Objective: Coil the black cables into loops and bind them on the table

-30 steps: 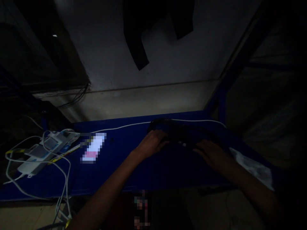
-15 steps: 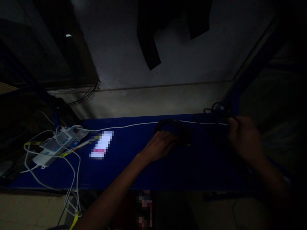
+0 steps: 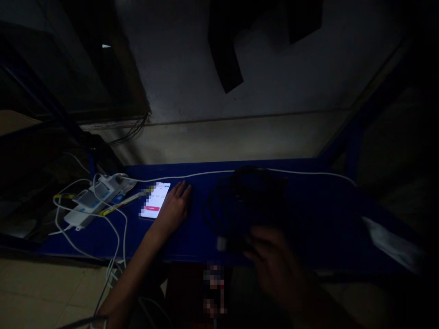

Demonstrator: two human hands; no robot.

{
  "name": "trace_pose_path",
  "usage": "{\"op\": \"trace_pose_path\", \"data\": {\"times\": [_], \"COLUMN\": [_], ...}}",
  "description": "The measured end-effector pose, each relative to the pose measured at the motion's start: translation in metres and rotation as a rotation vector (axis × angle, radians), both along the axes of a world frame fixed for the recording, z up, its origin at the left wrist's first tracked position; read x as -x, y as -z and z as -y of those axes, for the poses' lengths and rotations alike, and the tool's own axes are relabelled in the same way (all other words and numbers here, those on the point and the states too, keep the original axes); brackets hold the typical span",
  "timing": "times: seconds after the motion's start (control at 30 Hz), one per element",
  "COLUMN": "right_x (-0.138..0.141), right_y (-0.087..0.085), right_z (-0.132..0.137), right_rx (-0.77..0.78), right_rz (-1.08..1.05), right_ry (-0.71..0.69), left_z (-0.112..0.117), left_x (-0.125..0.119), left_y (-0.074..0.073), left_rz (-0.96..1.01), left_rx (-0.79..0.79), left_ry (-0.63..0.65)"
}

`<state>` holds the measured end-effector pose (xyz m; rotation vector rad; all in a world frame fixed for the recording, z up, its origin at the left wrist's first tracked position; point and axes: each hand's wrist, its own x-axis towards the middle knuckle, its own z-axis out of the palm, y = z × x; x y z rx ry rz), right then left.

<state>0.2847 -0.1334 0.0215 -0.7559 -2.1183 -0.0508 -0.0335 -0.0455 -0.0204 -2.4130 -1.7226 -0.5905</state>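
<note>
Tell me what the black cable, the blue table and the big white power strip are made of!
The black cable: probably rubbery plastic, dull-looking, since it bends into round loops. The blue table: maybe painted metal, smooth, as its color looks even; too dark to be sure. The white power strip: likely hard plastic, smooth, from its boxy, molded-looking shape.

A bare left hand [image 3: 173,208] with slender fingers [image 3: 178,188] is joined by a narrow wrist [image 3: 157,234] to an uncovered left forearm [image 3: 137,269], while the bare right hand [image 3: 274,258] is dimmed by shadow.
</note>
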Motion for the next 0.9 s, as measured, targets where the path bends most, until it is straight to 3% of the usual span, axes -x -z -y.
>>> {"op": "trace_pose_path", "data": {"times": [0.07, 0.17, 0.33, 0.47, 0.6, 0.7, 0.8, 0.9], "right_x": [0.028, 0.052, 0.061, 0.068, 0.08, 0.094, 0.109, 0.122], "right_y": [0.018, 0.032, 0.04, 0.035, 0.013, 0.004, 0.015, 0.034], "right_z": [0.012, 0.017, 0.0, -0.023, -0.074, -0.133, -0.187, -0.215], "right_rx": [0.031, 0.076, 0.159, 0.249, 0.447, 0.512, 0.454, 0.436], "right_rz": [0.102, 0.207, 0.391, 0.444, 0.342, 0.24, 0.252, 0.263], "right_ry": [-0.101, -0.135, -0.169, -0.279, -0.384, -0.252, -0.205, -0.195], "left_z": [0.001, 0.003, -0.004, -0.029, -0.061, -0.081, -0.095, -0.099], "left_x": [0.01, 0.013, 0.015, 0.02, 0.022, 0.019, 0.013, 0.005], "left_y": [0.008, 0.006, -0.008, -0.006, -0.002, -0.009, -0.016, -0.017], "left_rz": [-0.011, 0.053, 0.209, 0.269, 0.333, 0.339, 0.322, 0.345], "left_rx": [0.056, 0.114, 0.108, 0.106, 0.147, 0.196, 0.229, 0.197], "left_ry": [0.011, 0.042, 0.065, 0.105, 0.152, 0.19, 0.222, 0.205]}}
